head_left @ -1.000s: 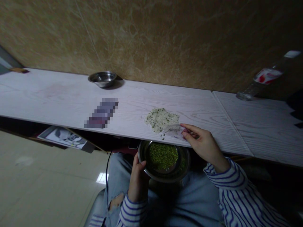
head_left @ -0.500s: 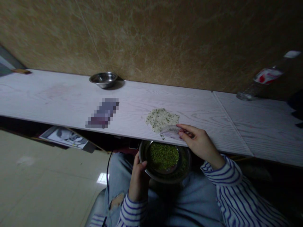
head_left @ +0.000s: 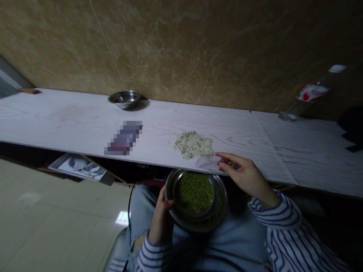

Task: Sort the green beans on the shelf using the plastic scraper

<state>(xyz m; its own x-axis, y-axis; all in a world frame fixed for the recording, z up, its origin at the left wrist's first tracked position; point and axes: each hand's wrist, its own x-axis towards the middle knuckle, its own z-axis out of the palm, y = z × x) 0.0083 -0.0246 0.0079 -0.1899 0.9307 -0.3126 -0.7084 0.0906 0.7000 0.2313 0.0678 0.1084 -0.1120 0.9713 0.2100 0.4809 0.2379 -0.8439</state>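
Observation:
My left hand (head_left: 162, 217) grips the left rim of a metal bowl (head_left: 219, 211), thumb on the edge. Green mung beans (head_left: 195, 190) cover much of the bowl's bottom. The bowl sits over my lap, just under the front edge of the table. Above it on the tabletop lies a flat pile of white rice (head_left: 191, 145) mixed with scattered green beans. Pinched in the fingers of my right hand (head_left: 245, 175) is a thin, clear curved plastic piece (head_left: 208, 161), held at the table's edge on the near side of the pile.
On the white wood-grain table (head_left: 159, 132) a smaller steel bowl (head_left: 124, 99) stands by the wall. A blurred-out flat object (head_left: 124, 139) lies left of the rice. A clear plastic bottle (head_left: 309, 94) stands at the right. Below the table is an open shelf with a picture (head_left: 79, 166).
My right hand has drawn the plastic piece slightly right and towards me, away from the rice. A few beans near the table edge no longer show. The bowl has come slightly nearer me.

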